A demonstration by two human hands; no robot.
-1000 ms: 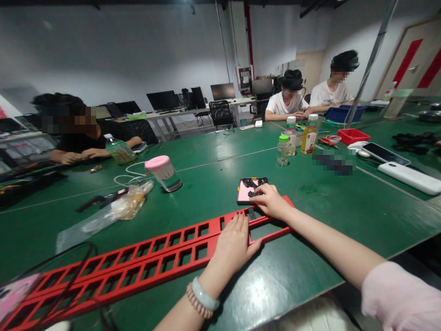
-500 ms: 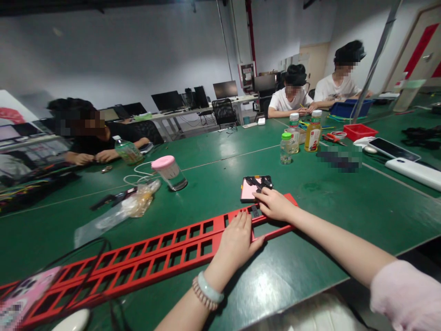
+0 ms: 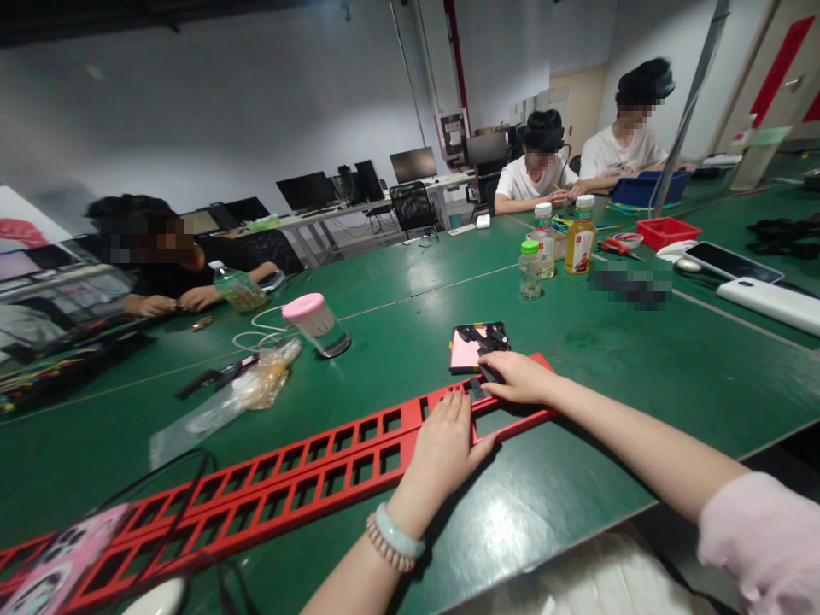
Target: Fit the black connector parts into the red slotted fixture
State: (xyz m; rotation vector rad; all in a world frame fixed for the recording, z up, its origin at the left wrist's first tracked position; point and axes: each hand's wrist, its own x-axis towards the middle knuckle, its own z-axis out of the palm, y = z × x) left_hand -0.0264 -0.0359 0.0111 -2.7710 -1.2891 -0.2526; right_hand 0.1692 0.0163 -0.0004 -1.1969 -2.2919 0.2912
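Note:
A long red slotted frame (image 3: pixel 411 417) runs diagonally across the green table. My left hand (image 3: pixel 443 446) lies flat on it, fingers stretched out and thumb over its near edge. Over the frame's right end, my right hand (image 3: pixel 524 378) pinches a small black part (image 3: pixel 489 373), mostly covered by the fingers. Just left of those fingertips, a small black piece (image 3: pixel 477 389) sits in a slot of the frame. Right behind is a shallow square box (image 3: pixel 464 352) with a pink inside and several black parts in it.
A pink-lidded jar (image 3: pixel 319 326), plastic bag (image 3: pixel 256 384) and cables lie beyond the frame. A pink panda-patterned item (image 3: pixel 77 555) rests on its left end. Bottles (image 3: pixel 580 239), a red tray (image 3: pixel 668 231) and a white device (image 3: pixel 772 309) stand right. Several people sit around the table.
My right hand has drawn slightly back from the box toward the frame, and the black part now shows at its fingertips. My left hand stays on the frame.

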